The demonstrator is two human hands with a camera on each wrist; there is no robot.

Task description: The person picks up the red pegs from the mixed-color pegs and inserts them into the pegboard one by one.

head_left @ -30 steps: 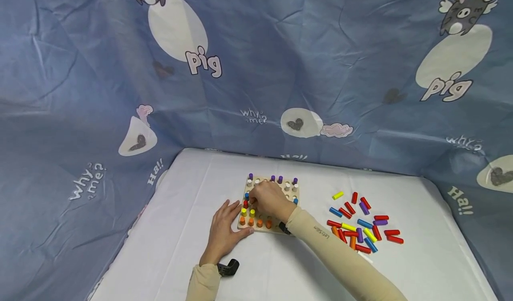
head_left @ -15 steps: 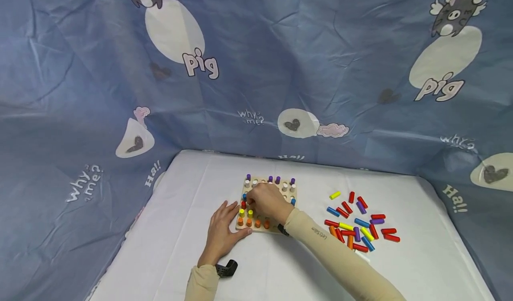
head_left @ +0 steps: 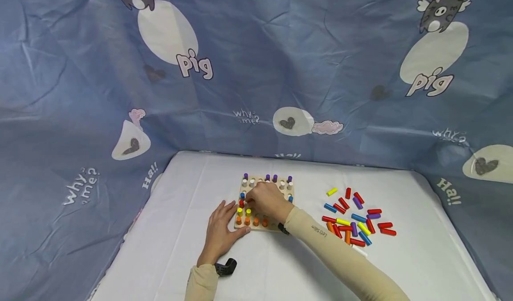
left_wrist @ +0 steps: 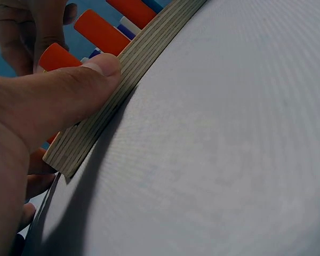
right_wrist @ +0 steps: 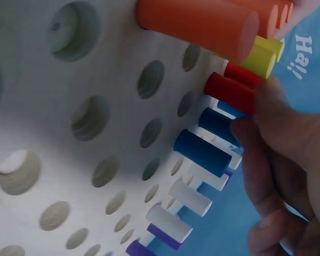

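Observation:
A wooden pegboard carries upright coloured pegs in rows. My left hand lies at its left front corner, fingers extended along the left side. In the left wrist view, the thumb rests against the board's layered edge, beside orange pegs. Over the board's left part, my right hand pinches a red peg standing in a hole, its thumb at the peg's top. A second red peg stands behind it, with blue pegs and yellow pegs on either side.
Loose pegs in red, blue, yellow, purple, orange and white lie scattered on the white table, right of the board. White pegs and purple pegs stand in the far rows. A blue printed cloth hangs behind the table.
The head view has shifted slightly, so board and loose pegs appear a little further left. Both hands keep their places at the board.

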